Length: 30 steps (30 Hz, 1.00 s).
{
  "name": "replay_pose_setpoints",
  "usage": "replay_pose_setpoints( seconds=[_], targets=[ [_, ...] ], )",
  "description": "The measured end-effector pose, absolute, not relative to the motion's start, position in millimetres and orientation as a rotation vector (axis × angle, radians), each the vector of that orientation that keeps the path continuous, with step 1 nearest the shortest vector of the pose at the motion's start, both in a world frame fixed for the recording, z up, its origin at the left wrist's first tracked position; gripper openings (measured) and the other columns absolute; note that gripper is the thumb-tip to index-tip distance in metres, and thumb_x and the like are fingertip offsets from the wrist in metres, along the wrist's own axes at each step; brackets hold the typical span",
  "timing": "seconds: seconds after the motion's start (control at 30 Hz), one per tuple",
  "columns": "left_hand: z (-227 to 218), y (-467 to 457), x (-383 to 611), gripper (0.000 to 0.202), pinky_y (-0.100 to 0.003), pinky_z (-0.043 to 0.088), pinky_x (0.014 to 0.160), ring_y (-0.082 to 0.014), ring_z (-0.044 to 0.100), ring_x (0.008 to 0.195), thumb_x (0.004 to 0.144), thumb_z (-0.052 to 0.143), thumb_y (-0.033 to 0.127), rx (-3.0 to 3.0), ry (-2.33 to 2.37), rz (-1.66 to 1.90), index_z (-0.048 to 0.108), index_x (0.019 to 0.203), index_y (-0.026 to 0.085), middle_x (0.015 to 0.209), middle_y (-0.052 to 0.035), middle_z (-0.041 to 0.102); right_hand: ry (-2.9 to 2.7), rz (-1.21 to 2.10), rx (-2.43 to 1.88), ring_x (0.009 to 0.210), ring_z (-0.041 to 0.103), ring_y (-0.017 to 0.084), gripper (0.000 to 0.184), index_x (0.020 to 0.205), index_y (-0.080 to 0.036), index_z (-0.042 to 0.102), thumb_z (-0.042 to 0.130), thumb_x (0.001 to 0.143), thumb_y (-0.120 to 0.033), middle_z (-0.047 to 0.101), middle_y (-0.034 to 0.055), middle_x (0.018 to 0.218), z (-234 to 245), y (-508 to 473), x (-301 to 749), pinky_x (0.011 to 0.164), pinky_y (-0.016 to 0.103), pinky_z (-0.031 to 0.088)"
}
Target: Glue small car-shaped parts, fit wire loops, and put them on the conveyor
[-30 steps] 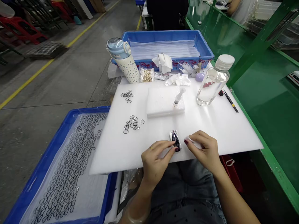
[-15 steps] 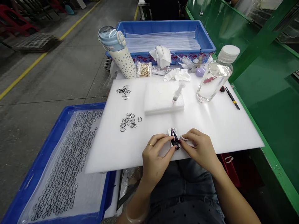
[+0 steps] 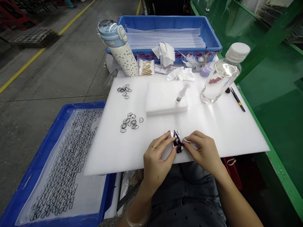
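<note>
A small glossy dark piece with purple-black sheen and white backing sits at the near edge of the white foam board. My left hand, with a ring on one finger, pinches this piece from the left. My right hand holds a white wipe and presses it against the piece's right side. The hands partly hide the piece, so its exact shape cannot be seen.
A foam block with a syringe lies on the board, beside loose black teardrop-shaped rings. Behind stand a water bottle, a dotted flask and a blue tray. A blue tray of rings sits at left.
My hands have come closer together, with both now on the piece. The wipe has moved against its right side. The whole scene sits slightly higher in view as my head tilts down.
</note>
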<state>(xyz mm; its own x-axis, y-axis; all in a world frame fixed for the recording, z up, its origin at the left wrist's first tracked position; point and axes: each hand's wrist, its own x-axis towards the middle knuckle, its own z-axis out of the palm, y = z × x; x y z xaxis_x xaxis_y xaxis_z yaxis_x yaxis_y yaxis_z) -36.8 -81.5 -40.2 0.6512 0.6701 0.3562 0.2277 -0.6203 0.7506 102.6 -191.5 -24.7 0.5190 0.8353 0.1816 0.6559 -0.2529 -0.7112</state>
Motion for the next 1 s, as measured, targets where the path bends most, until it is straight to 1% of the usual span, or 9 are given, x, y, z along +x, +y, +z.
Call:
replay_pose_setpoints(
  seconds=[0.13, 0.37, 0.63, 0.7, 0.73, 0.8, 0.87, 0.97, 1.0],
  targets=[
    [-40.2, -82.1, -36.9, 0.023, -0.043, 0.059, 0.096, -0.0256, 0.070, 0.109, 0.085, 0.069, 0.018, 2.188, 0.694, 0.837, 0.074, 0.107, 0.022, 0.119, -0.0085, 0.073, -1.205, 0.323, -2.023, 0.062, 0.062, 0.012, 0.014, 0.090, -0.020, 0.072, 0.061, 0.093, -0.028, 0.068, 0.0021, 0.080, -23.4, -190.2, 103.6, 0.056, 0.024, 0.046],
    [-39.7, -82.1, -35.9, 0.021, -0.042, 0.059, 0.096, -0.0249, 0.069, 0.109, 0.086, 0.067, 0.017, 2.199, 0.692, 0.843, 0.074, 0.106, 0.019, 0.118, -0.0102, 0.073, -1.207, 0.294, -2.037, 0.062, 0.063, 0.012, 0.014, 0.089, -0.019, 0.072, 0.062, 0.093, -0.027, 0.068, 0.0022, 0.080, -25.2, -189.4, 102.8, 0.056, 0.024, 0.046],
    [-37.5, -78.8, -34.5, 0.024, -0.044, 0.058, 0.096, -0.0257, 0.068, 0.109, 0.084, 0.067, 0.015, 2.122, 0.728, 0.764, 0.072, 0.106, 0.023, 0.116, -0.0076, 0.072, -1.199, 0.276, -2.026, 0.060, 0.062, 0.012, 0.012, 0.089, -0.019, 0.072, 0.064, 0.090, -0.028, 0.067, 0.0017, 0.079, -26.4, -189.7, 102.1, 0.054, 0.024, 0.045],
    [-33.4, -70.2, -35.0, 0.031, -0.046, 0.057, 0.097, -0.0269, 0.066, 0.113, 0.082, 0.068, 0.015, 2.126, 0.695, 0.683, 0.070, 0.112, 0.024, 0.120, -0.0080, 0.069, -1.196, 0.282, -2.007, 0.060, 0.062, 0.011, 0.011, 0.088, -0.019, 0.072, 0.064, 0.090, -0.027, 0.067, 0.0016, 0.079, -26.0, -190.1, 102.6, 0.054, 0.024, 0.044],
    [-31.1, -64.6, -35.2, 0.039, -0.047, 0.055, 0.099, -0.0282, 0.062, 0.119, 0.081, 0.069, 0.015, 2.145, 0.641, 0.619, 0.068, 0.119, 0.025, 0.128, -0.0086, 0.066, -1.188, 0.288, -1.984, 0.061, 0.062, 0.011, 0.011, 0.088, -0.019, 0.072, 0.063, 0.091, -0.026, 0.067, 0.0017, 0.079, -25.6, -190.7, 102.9, 0.054, 0.024, 0.045],
    [-27.5, -53.5, -35.2, 0.059, -0.049, 0.049, 0.106, -0.0302, 0.052, 0.132, 0.080, 0.071, 0.014, 2.203, 0.465, 0.461, 0.057, 0.135, 0.029, 0.144, -0.0084, 0.055, -1.155, 0.291, -1.920, 0.064, 0.063, 0.012, 0.012, 0.089, -0.019, 0.071, 0.060, 0.092, -0.024, 0.067, 0.0024, 0.079, -25.1, -193.1, 103.5, 0.055, 0.024, 0.046],
    [-27.3, -45.9, -34.2, 0.069, -0.049, 0.045, 0.111, -0.0297, 0.047, 0.137, 0.080, 0.073, 0.014, 2.247, 0.316, 0.353, 0.051, 0.142, 0.032, 0.150, -0.0073, 0.051, -1.128, 0.273, -1.859, 0.068, 0.064, 0.013, 0.012, 0.091, -0.019, 0.071, 0.059, 0.093, -0.022, 0.067, 0.0032, 0.080, -25.2, -196.5, 103.9, 0.058, 0.024, 0.048],
    [-33.0, -44.8, -32.4, 0.058, -0.046, 0.050, 0.103, -0.0290, 0.058, 0.122, 0.074, 0.083, 0.022, 2.284, 0.390, 0.445, 0.062, 0.129, 0.027, 0.130, -0.0086, 0.063, -1.156, 0.234, -1.845, 0.068, 0.064, 0.013, 0.009, 0.094, -0.019, 0.070, 0.061, 0.091, -0.019, 0.067, 0.0032, 0.083, -26.2, -200.5, 103.7, 0.056, 0.024, 0.048],
    [-35.3, -46.3, -32.3, 0.056, -0.045, 0.052, 0.100, -0.0290, 0.060, 0.116, 0.071, 0.086, 0.026, 2.289, 0.446, 0.498, 0.065, 0.123, 0.025, 0.123, -0.0089, 0.065, -1.173, 0.227, -1.860, 0.066, 0.063, 0.012, 0.008, 0.095, -0.019, 0.069, 0.062, 0.090, -0.019, 0.067, 0.0028, 0.083, -26.5, -201.0, 103.3, 0.054, 0.023, 0.047]
  ],
)
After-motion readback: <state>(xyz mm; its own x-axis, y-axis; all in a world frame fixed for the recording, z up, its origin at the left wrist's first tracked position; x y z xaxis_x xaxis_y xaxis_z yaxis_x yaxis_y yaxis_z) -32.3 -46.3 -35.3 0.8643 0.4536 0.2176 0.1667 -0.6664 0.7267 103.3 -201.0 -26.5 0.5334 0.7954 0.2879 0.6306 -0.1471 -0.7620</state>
